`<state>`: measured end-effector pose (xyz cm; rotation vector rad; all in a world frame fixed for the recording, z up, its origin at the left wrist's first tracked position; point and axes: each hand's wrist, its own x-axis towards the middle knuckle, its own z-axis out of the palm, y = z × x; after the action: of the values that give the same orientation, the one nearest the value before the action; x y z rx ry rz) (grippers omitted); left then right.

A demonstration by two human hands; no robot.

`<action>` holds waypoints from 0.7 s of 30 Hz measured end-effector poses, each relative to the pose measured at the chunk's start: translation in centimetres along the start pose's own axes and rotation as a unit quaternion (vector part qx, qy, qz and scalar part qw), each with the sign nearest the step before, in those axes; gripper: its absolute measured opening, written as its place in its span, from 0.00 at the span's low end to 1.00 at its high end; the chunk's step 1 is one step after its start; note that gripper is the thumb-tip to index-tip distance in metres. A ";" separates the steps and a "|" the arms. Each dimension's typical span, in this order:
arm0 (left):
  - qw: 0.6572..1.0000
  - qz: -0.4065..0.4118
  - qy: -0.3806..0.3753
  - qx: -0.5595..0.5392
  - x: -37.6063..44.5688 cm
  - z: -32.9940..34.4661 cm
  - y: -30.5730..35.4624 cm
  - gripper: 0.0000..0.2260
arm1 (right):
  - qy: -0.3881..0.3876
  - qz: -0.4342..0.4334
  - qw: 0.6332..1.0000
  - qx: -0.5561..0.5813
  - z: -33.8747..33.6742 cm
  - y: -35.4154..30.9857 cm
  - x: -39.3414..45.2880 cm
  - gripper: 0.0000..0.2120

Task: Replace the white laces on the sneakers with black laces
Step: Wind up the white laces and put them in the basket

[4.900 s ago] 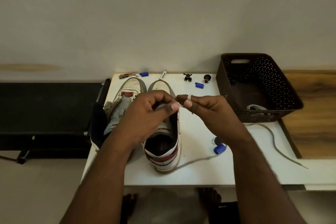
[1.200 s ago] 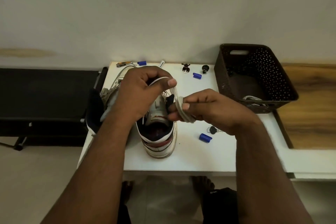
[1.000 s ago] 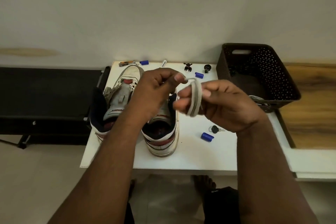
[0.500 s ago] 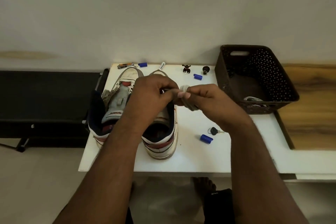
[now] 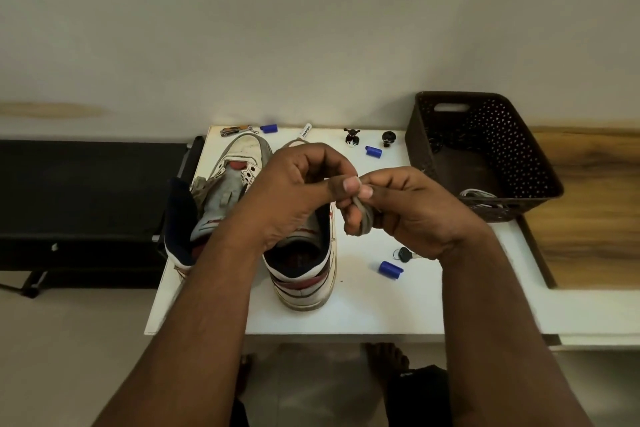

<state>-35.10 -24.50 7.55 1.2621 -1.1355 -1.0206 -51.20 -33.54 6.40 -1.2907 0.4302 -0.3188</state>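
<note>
1. Two worn white leather sneakers with red trim [image 5: 304, 253] stand side by side on the small white table [image 5: 363, 315], toes toward the wall, and neither shows a lace through its eyelets.
2. The right hand [image 5: 412, 211] pinches a coiled bundle of off-white flat lace [image 5: 365, 215] between thumb and curled fingers, just above the table beside the right-hand sneaker.
3. The left hand [image 5: 298, 191] has its fingers curled, thumb and forefinger pinching the same coil at its top, so both hands meet on it.
4. Judging by this, the step in hand is winding up the removed lace; keeping the loops flat and tucking the free end under a turn should stop it springing open.
5. The dark brown perforated plastic basket [image 5: 485, 163] at the right already holds another pale lace [image 5: 479, 193], so the bundle likely goes there.
6. No black lace can be made out with certainty; dark shapes deep inside the basket are too dim to tell.
7. Small blue plastic caps [image 5: 390, 269] and a black-headed key [image 5: 405, 255] lie near the hands and are best left undisturbed.
</note>
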 end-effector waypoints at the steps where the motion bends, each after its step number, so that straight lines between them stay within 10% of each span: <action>1: 1.000 0.000 0.007 0.012 0.1 0.0 -0.1 0.08 | 0.012 -0.005 1.000 0.004 0.1 0.1 0.1 0.10; 11: 0.962 0.013 0.218 0.162 0.8 2.0 -1.1 0.08 | 0.207 -0.093 0.971 -0.072 0.9 1.5 2.5 0.10; 21: 0.967 -0.018 0.198 0.157 0.9 5.4 -1.1 0.12 | 0.224 -0.090 0.935 -0.261 -2.4 -1.2 -1.4 0.14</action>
<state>-40.27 -26.40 6.35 1.6578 -0.9846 -0.5872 -53.53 -35.26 7.27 -1.7880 0.8249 -0.6949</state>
